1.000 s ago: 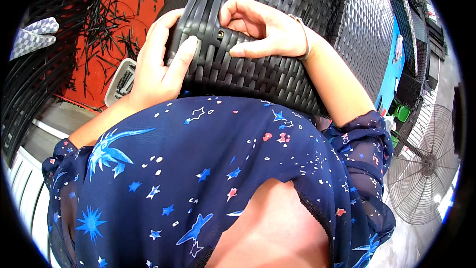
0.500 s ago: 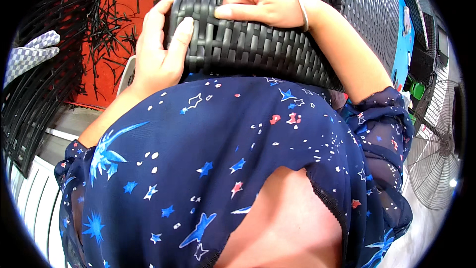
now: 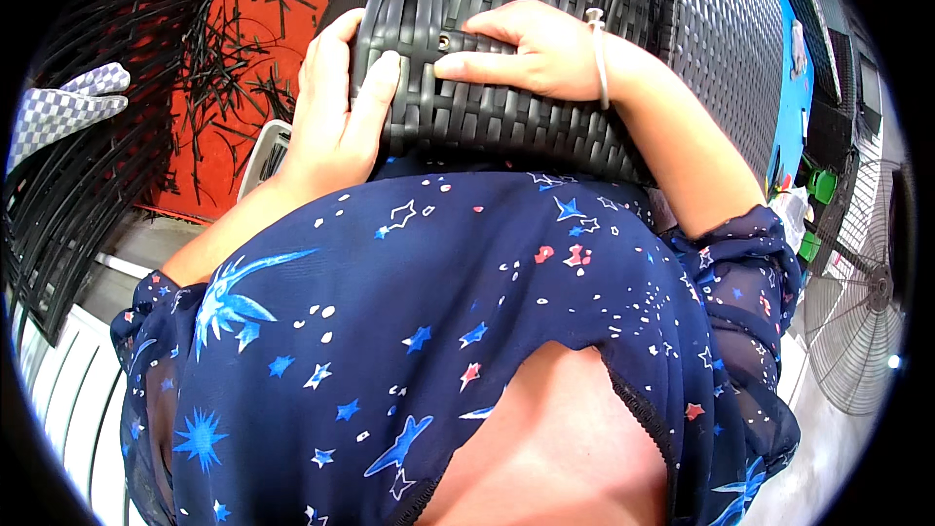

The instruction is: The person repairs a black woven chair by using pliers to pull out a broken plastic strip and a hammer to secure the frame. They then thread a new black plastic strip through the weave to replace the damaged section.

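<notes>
Black woven plastic-strip furniture piece (image 3: 516, 117): directly ahead of the torso, under both hands. Flat black strips (image 3: 392, 2) at its left edge; long axis runs away from the body, top leaning slightly right. Left hand (image 3: 336, 122) nearer these, gripping the edge, thumb on top. Small brass-coloured fitting (image 3: 444, 41) lies just left of the right hand (image 3: 550, 56), beside its thumb-index gap. Right thumb rests on the weave; whether its fingers pinch a strip, cannot tell. Beyond, left: red surface (image 3: 200, 170), dark offcuts (image 3: 282, 0).
</notes>
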A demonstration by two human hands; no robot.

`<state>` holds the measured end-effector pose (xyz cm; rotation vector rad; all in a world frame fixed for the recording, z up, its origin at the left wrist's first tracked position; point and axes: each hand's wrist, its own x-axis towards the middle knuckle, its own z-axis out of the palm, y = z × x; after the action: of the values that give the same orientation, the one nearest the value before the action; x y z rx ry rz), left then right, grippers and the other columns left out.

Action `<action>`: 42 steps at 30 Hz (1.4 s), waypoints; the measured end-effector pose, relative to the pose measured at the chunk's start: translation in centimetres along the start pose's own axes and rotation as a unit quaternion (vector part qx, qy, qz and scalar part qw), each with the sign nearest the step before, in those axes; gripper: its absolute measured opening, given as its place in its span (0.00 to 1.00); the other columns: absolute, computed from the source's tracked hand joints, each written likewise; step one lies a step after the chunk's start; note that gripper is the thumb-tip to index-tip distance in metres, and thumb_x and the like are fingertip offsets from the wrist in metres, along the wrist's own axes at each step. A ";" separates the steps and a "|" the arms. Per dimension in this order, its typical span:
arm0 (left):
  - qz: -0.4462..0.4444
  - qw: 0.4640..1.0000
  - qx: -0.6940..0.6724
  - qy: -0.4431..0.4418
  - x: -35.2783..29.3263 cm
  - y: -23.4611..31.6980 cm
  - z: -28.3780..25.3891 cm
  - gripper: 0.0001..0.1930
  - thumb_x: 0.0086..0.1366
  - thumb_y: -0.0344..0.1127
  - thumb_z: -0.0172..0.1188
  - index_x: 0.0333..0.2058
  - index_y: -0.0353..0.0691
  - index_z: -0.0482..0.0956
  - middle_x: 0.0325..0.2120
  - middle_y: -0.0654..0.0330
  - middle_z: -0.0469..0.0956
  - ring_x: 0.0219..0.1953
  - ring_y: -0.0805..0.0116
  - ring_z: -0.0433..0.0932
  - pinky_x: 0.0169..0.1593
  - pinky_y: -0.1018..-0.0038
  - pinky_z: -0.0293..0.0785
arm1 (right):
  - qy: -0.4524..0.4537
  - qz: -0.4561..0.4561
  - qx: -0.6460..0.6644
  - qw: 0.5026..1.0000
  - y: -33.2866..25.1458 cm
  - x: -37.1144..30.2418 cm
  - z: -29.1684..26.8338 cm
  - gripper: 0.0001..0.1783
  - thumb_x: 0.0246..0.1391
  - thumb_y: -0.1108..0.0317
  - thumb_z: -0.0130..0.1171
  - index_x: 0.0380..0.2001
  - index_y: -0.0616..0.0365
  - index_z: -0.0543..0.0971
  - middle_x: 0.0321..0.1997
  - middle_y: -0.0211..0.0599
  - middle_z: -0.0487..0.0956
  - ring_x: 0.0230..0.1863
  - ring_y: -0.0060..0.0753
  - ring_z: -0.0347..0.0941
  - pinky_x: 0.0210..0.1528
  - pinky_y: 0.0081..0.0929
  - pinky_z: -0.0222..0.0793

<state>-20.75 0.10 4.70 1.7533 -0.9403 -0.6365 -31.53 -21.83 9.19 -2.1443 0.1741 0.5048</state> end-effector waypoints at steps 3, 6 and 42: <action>0.000 1.000 0.004 -0.005 -0.1 -0.1 0.2 0.23 0.71 0.37 0.55 0.59 0.33 0.66 0.53 0.46 0.70 0.56 0.51 0.68 0.62 0.60 0.61 | -0.006 -0.063 0.007 0.998 1.1 -0.9 -0.4 0.25 0.63 0.50 0.60 0.34 0.67 0.79 0.25 0.43 0.75 0.28 0.30 0.68 0.35 0.32 0.66; -0.017 0.999 0.005 -0.028 0.0 0.6 0.2 0.23 0.70 0.39 0.56 0.59 0.33 0.66 0.54 0.46 0.70 0.58 0.51 0.67 0.63 0.59 0.59 | -0.035 -0.071 0.000 0.997 1.5 -1.3 -1.0 0.23 0.64 0.51 0.60 0.35 0.67 0.78 0.26 0.43 0.74 0.29 0.31 0.67 0.35 0.32 0.66; 0.026 0.996 -0.026 -0.081 3.5 0.1 -1.3 0.24 0.68 0.44 0.61 0.58 0.38 0.74 0.51 0.51 0.76 0.57 0.59 0.72 0.63 0.64 0.65 | 0.129 0.130 0.176 0.967 -0.1 1.0 -2.3 0.29 0.55 0.38 0.64 0.30 0.59 0.85 0.28 0.27 0.81 0.28 0.20 0.72 0.35 0.20 0.71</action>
<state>-17.83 -2.16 5.24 1.6432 -1.0687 -0.7719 -29.90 -23.51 10.02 -1.8364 0.6486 0.3113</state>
